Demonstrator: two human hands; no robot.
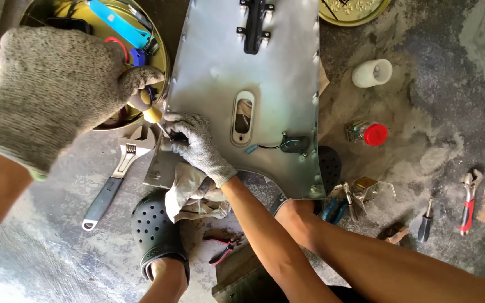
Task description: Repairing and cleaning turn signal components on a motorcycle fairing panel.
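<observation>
The gloved left hand is closing tight around a yellow-handled screwdriver, tip probably at the metal panel's left edge, while the gloved right hand is pressing that edge flat, steadying it.

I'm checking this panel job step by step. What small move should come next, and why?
Probably turn the screwdriver: the left hand grips its yellow handle, its tip meets the panel edge, and the right hand steadies that spot.
</observation>
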